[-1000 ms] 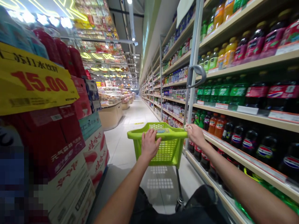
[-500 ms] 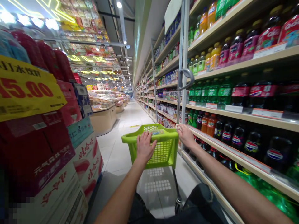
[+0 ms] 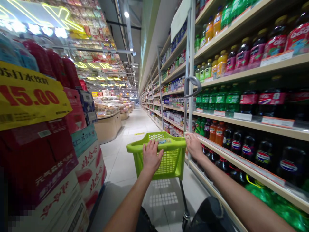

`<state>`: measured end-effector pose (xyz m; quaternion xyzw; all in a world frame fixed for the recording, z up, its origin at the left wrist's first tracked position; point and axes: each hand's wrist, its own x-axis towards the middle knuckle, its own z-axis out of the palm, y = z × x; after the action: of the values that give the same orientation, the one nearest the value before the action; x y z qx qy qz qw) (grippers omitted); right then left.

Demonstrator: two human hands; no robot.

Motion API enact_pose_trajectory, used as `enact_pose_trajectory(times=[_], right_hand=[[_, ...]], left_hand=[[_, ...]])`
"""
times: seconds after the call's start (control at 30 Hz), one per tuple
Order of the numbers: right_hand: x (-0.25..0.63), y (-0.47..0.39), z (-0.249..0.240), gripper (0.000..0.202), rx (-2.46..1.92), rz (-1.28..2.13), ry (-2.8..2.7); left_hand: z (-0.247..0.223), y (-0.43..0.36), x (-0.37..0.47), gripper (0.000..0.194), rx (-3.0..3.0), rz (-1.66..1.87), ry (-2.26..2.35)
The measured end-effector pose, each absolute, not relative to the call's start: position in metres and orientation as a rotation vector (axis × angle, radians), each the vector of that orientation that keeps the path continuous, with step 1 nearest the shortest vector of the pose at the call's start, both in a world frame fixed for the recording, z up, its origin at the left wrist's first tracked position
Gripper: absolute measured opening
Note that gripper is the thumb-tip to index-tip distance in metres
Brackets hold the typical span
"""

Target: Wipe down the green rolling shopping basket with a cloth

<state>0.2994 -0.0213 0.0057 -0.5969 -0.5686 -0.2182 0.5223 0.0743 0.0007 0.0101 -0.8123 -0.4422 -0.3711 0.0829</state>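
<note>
Both hands on the green trolley basket (image 3: 158, 154), mid-aisle, just beside the drinks shelving (image 3: 241, 114) on its right.

Left hand (image 3: 151, 157): palm flat over the basket's near rim, fingers draped across the top edge, curled loosely around it. Right hand (image 3: 193, 145): closed around the near right corner of the basket, where the upright pull-handle (image 3: 191, 86) rises; exactly what the fingers wrap can't be made out, they're hidden behind the knuckles.

Delta over the last second:
- The yellow 15.00 price sign (image 3: 31, 96) and the stacked red cartons (image 3: 60, 154) left of the basket sit at a different spot in frame; the sign slid left, then back a little.
- The shelf post behind the pull-handle has shifted relative to the handle; cola bottles (image 3: 263, 154) right of the basket are closer in view.
- Hand placement on the basket is unchanged: same rim, same corner.
- The basket sits slightly lower in frame.

Read: basket and person are rolling forward along the drinks shelving, with some head sway. Grip is steady, nothing picked up, basket contents not visible through the mesh from here, apart from a small label on the rim. Floor ahead of the basket is plain tile with a yellow floor marker (image 3: 139, 133) further down.
</note>
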Motion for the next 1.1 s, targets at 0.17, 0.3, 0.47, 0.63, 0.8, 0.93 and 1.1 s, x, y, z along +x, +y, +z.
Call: enact_pose_trajectory(times=[0.17,0.3,0.47,0.63,0.8,0.93,1.1], right_hand=[[0.230,-0.015,0.001,0.035,-1.213,-0.597,-1.712],[0.264,-0.018,0.004,0.035,-1.319,-0.602,-1.684],[0.301,-0.023,0.009,0.030,-1.492,-0.544,-1.362],[0.232,-0.018,0.004,0.030,-1.306,-0.639,-1.658],[0.260,-0.018,0.001,0.034,-1.310,-0.672,-1.683],[0.295,-0.019,0.001,0.033,-1.408,-0.622,-1.492],[0.235,-0.012,-0.002,0.035,-1.231,-0.633,-1.645]], left_hand=[[0.009,0.001,0.076,0.042,-2.420,-1.067,-1.299],[0.010,0.001,0.073,0.043,-2.445,-1.061,-1.286],[0.011,-0.004,0.080,0.043,-2.455,-1.094,-1.305],[0.012,-0.007,0.087,0.045,-2.472,-1.044,-1.291],[0.014,0.001,0.069,0.043,-2.525,-0.970,-1.185],[0.015,0.010,0.057,0.041,-2.398,-1.037,-1.335],[0.015,0.009,0.058,0.043,-2.396,-1.011,-1.328]])
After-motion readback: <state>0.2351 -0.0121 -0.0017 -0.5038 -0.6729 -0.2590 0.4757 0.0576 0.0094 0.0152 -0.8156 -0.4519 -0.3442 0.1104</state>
